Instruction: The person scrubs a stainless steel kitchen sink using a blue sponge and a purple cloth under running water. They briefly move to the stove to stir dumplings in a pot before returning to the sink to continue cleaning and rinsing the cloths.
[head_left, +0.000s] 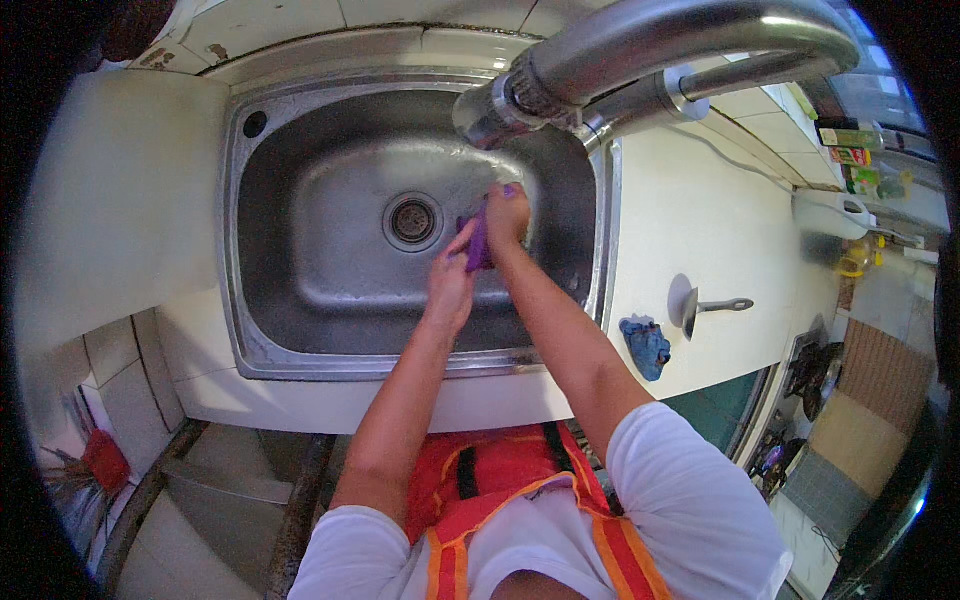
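Note:
Over the stainless steel sink (345, 292), right of its drain strainer (413, 221), both hands grip a purple cloth (480, 244). My left hand (453, 281) holds its lower left side, with fingers reaching up along it. My right hand (510, 217) is closed around its upper part, and a bit of purple shows above the fingers. The metal faucet (495, 112) hangs just above my right hand; whether water runs cannot be told. Wet patches shine on the basin near the cloth.
Right of the sink, a crumpled blue cloth (646, 349) and a grey-handled utensil (724, 305) lie on the white counter (697, 210). A white plastic jug (829, 214), bottles and a stove (806, 375) are farther right. The faucet's large curved spout (697, 37) reaches over the basin's upper right.

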